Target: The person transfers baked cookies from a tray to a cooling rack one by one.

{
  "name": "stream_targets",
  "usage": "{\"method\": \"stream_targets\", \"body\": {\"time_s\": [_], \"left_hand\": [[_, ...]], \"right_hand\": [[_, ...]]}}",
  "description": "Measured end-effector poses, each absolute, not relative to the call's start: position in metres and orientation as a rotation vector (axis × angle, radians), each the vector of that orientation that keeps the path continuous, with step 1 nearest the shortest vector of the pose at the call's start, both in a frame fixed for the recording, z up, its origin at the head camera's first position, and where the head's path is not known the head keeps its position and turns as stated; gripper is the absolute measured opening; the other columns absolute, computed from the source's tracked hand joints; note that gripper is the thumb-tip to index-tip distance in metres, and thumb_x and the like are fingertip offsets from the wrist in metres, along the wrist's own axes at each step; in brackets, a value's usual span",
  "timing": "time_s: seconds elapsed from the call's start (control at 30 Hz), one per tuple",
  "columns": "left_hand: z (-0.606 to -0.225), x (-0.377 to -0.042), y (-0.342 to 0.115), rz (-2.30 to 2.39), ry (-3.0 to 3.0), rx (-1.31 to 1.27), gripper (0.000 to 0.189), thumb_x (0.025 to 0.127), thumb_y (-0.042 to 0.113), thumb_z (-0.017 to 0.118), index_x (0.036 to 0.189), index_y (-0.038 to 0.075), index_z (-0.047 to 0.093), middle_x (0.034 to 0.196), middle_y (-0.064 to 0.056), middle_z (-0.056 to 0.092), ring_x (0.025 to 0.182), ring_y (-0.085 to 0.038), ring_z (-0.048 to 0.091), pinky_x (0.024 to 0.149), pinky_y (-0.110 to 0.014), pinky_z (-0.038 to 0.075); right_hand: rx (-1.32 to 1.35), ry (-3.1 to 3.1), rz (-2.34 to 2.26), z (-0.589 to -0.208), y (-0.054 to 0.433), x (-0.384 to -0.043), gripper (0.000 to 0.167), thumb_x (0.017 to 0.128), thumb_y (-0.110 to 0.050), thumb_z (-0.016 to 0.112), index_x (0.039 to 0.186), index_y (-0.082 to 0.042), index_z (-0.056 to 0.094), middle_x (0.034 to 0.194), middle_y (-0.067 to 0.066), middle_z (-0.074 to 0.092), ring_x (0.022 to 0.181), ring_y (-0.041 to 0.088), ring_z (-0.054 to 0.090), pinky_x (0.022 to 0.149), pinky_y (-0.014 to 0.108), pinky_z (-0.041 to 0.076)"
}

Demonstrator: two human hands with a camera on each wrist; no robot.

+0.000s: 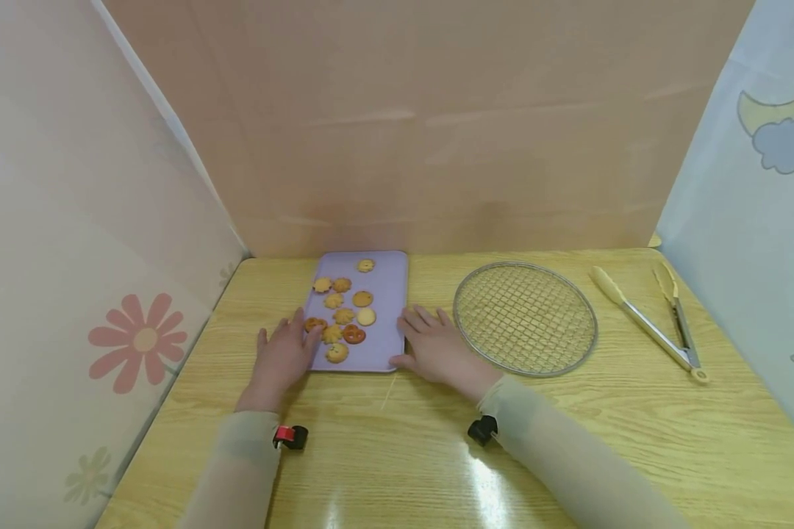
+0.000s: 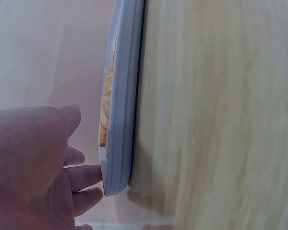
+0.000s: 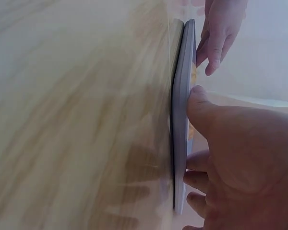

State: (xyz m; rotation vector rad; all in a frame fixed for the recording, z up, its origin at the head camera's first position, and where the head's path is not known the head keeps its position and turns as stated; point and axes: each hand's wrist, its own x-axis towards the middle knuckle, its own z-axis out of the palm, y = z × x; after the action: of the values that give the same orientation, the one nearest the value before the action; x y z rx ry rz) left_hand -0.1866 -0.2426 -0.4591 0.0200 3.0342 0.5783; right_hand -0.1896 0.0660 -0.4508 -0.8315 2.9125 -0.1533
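Note:
A lilac tray lies flat on the wooden table, with several cookies and two small pretzels scattered on it. At the tray's left edge is my left hand; in the left wrist view its fingertips meet the rim, thumb above. My right hand is at the opposite edge, toward the near corner. Its thumb rests at the tray's rim in the right wrist view, the other fingers spread along the side. Neither hand touches a cookie.
Right of the tray lies a round wire rack. Farther right are metal tongs with pale yellow tips, spread apart. A brown sheet closes off the back, and patterned cloth stands along both sides.

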Motion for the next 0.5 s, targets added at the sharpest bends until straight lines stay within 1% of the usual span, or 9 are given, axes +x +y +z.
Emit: {"method": "stream_targets", "body": {"time_s": [0.3, 0.5], "left_hand": [[-0.460, -0.185, -0.226, 0.563, 3.064, 0.107, 0.072, 0.119, 0.043, 0.045, 0.169, -0.008, 0.032, 0.165, -0.030, 0.048, 0.158, -0.053, 0.034, 0.129, -0.076, 0.010], [-0.460, -0.183, -0.217, 0.562, 3.056, 0.141, 0.072, 0.119, 0.042, 0.047, 0.170, -0.007, 0.031, 0.165, -0.029, 0.047, 0.159, -0.053, 0.034, 0.130, -0.075, 0.009]], "right_hand": [[-0.804, 2.870, -0.159, -0.448, 0.087, -0.188, 0.089, 0.109, -0.065, 0.056, 0.171, -0.005, 0.038, 0.180, 0.014, 0.027, 0.168, 0.037, 0.020, 0.134, 0.064, 0.013], [-0.803, 2.869, -0.189, -0.446, 0.101, -0.186, 0.089, 0.108, -0.063, 0.059, 0.170, -0.002, 0.040, 0.179, 0.016, 0.029, 0.167, 0.040, 0.021, 0.133, 0.065, 0.014]]}}
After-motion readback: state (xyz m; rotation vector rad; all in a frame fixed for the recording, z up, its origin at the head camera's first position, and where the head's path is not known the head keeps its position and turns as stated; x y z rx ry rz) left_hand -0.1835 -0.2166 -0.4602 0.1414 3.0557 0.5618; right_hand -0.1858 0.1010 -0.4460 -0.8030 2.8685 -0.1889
